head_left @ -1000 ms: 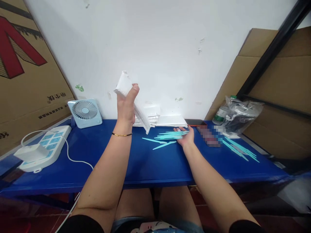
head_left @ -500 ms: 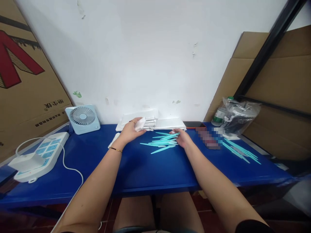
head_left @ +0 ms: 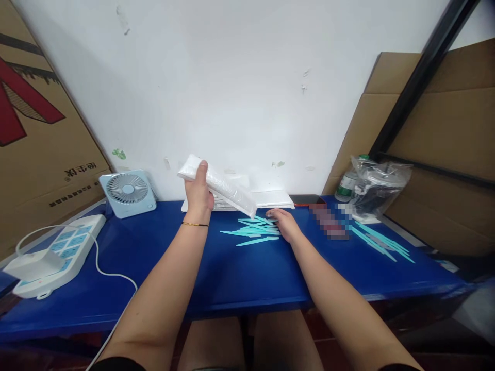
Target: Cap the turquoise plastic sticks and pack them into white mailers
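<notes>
In my left hand (head_left: 198, 193) is a long, flat white plastic packet (head_left: 232, 195), tilted so its lower right end hangs over the sticks. My thumb lies across its face. My right hand (head_left: 286, 224) rests at the right ends of a loose pile of thin turquoise sticks (head_left: 257, 229), which look like eyebrow razors. Its fingers reach left, apart, with no stick clearly held. Behind the packet, flat white packets (head_left: 273, 199) lie stacked against the wall, partly hidden by it and by my left hand.
On the blue table (head_left: 247, 278) stand a small fan (head_left: 129, 190) and a white power strip (head_left: 69, 252) with a trailing cable. At right are a phone (head_left: 308, 200), a blurred patch, more turquoise sticks (head_left: 382, 241), a bottle (head_left: 345, 185) and a clear bag (head_left: 377, 188). Cardboard flanks both sides.
My left hand has lifted and turned upright, bringing the white packet up from the stack and across toward the pile. My right hand has stayed by the stick ends, its fingers shifting slightly left.
</notes>
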Motion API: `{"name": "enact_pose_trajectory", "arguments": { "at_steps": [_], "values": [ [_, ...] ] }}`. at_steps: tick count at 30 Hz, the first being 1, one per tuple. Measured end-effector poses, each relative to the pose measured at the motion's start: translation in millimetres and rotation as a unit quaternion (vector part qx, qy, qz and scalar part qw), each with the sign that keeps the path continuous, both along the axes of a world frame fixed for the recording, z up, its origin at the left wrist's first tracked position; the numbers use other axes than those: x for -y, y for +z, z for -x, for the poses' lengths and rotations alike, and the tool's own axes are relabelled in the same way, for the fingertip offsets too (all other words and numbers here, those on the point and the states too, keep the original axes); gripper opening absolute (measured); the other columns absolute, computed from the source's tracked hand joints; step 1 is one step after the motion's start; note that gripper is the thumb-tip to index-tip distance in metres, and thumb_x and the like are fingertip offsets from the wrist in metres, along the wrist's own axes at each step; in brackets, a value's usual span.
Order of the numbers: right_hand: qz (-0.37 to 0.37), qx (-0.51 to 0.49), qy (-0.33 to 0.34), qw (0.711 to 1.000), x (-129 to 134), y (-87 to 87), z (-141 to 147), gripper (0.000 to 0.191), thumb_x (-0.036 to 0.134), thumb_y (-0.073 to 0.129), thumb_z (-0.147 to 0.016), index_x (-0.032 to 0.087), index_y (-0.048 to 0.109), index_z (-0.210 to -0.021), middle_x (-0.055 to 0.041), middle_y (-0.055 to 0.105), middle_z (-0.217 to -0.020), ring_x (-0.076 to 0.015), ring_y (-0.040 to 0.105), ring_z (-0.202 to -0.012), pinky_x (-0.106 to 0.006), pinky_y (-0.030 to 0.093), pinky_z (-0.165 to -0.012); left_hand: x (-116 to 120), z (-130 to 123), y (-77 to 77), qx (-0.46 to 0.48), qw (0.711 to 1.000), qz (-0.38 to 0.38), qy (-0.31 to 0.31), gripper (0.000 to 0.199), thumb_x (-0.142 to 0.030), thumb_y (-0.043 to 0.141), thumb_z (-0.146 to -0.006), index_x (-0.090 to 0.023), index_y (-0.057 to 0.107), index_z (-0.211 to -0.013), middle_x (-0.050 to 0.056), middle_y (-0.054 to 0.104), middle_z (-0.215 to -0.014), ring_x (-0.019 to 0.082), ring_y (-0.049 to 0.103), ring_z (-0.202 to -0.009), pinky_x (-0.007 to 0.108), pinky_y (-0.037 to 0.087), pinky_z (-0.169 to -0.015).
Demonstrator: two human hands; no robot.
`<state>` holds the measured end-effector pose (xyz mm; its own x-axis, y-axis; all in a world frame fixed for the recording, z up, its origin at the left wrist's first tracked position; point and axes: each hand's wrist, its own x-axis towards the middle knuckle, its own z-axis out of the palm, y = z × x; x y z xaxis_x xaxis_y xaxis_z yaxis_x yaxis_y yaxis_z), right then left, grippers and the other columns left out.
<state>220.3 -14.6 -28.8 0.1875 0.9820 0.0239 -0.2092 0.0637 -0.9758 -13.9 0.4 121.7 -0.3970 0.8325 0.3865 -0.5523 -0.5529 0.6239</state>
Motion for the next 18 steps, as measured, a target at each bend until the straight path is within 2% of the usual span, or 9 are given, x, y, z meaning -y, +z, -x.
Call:
{"name": "enact_pose_trajectory", "arguments": {
  "at_steps": [4, 7, 10, 12, 14, 18],
  "values": [
    [-0.006, 0.111, -0.002, 0.994, 1.3, 1.5, -0.5, 0.022, 0.036, 0.059, -0.066, 0.018, 0.070, -0.075, -0.0039, 0.070, -0.083, -0.0188, 0.059, -0.075, -0.030, 0.042, -0.070, -10.1, -0.3, -20.8, 0.037, 0.999, 0.039, -0.007, 0.040, -0.032, 0.070, -0.071, -0.018, 0.057, -0.106, 0.008, 0.064, -0.107, 0.020, 0.061, -0.101, 0.035, 0.050, -0.090],
    [-0.032, 0.192, 0.004, 0.981, 5.9, 7.9, 1.1, 0.024, 0.035, 0.058, -0.068, 0.020, 0.070, -0.083, -0.0039, 0.069, -0.090, -0.0219, 0.059, -0.085, -0.034, 0.042, -0.077, -12.6, 2.1, -22.4, 0.066, 0.997, 0.045, -0.001, 0.040, -0.031, 0.069, -0.072, -0.019, 0.056, -0.108, 0.007, 0.063, -0.109, 0.020, 0.060, -0.103, 0.036, 0.050, -0.091],
    [-0.106, 0.241, 0.065, 0.963, 13.9, 16.8, 8.3, 0.034, 0.029, 0.061, -0.068, 0.025, 0.067, -0.101, -0.0015, 0.065, -0.108, -0.0234, 0.054, -0.103, -0.035, 0.040, -0.088, -12.9, 1.9, -21.3, 0.105, 0.993, 0.057, 0.007, 0.039, -0.031, 0.066, -0.074, -0.018, 0.054, -0.109, 0.007, 0.062, -0.111, 0.020, 0.060, -0.105, 0.034, 0.050, -0.091],
    [-0.136, 0.182, 0.118, 0.967, 18.7, 21.7, 15.0, 0.040, 0.025, 0.061, -0.069, 0.026, 0.063, -0.108, -0.0011, 0.064, -0.111, -0.0220, 0.054, -0.105, -0.033, 0.040, -0.089, -13.7, 0.5, -25.2, 0.121, 0.989, 0.082, 0.009, 0.039, -0.032, 0.065, -0.074, -0.017, 0.053, -0.109, 0.008, 0.062, -0.112, 0.020, 0.060, -0.105, 0.033, 0.050, -0.090],
    [-0.140, 0.087, 0.148, 0.975, 21.7, 25.2, 20.1, 0.038, 0.024, 0.060, -0.070, 0.025, 0.061, -0.109, -0.0011, 0.066, -0.102, -0.0196, 0.059, -0.093, -0.031, 0.043, -0.083, -15.3, -0.3, -34.2, 0.118, 0.986, 0.119, 0.018, 0.041, -0.033, 0.064, -0.074, -0.017, 0.052, -0.110, 0.008, 0.061, -0.113, 0.019, 0.060, -0.105, 0.031, 0.051, -0.088],
    [-0.110, -0.073, 0.135, 0.982, 23.0, 28.5, 21.7, 0.031, 0.031, 0.063, -0.071, 0.024, 0.062, -0.102, -0.0009, 0.066, -0.082, -0.0149, 0.060, -0.068, -0.028, 0.046, -0.066, -17.4, -1.9, -57.5, 0.083, 0.980, 0.180, 0.020, 0.043, -0.036, 0.058, -0.078, -0.018, 0.047, -0.115, 0.009, 0.057, -0.122, 0.017, 0.059, -0.107, 0.029, 0.052, -0.086]
  ]
}}
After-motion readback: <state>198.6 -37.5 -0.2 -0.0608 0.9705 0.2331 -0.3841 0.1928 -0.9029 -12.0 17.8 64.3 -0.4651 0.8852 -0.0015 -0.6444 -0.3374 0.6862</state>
